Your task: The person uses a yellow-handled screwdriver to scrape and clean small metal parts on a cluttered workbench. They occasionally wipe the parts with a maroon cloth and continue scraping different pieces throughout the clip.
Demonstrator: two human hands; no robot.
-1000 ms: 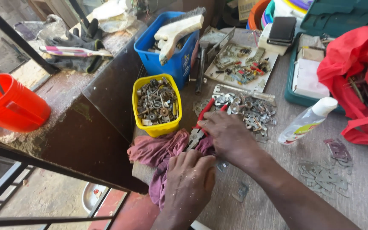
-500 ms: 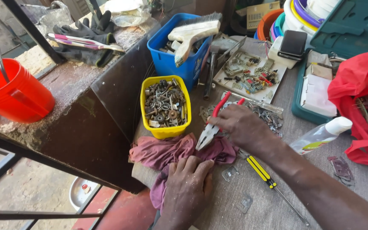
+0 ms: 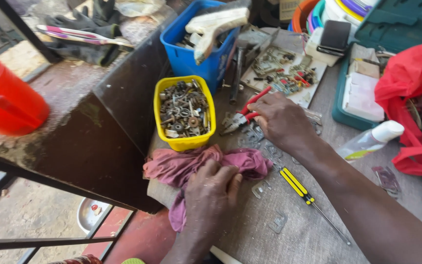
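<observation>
From above: the right hand is closed around red-handled pliers beside the yellow tub of screws. The left hand presses flat on the maroon rag. Small metal brackets lie loose, seemingly unsorted.

pliers: red-handled, metal jaws pointing left toward the yellow tub; lying low over the table among small metal parts, handles angled up to the right; one handle disappears into the right hand, which grips them.
rag: maroon-pink cloth, crumpled and bunched; spread along the table's near edge just below the yellow tub, one end drooping over the edge; the left hand rests on its middle, fingers curled into the folds.
</observation>
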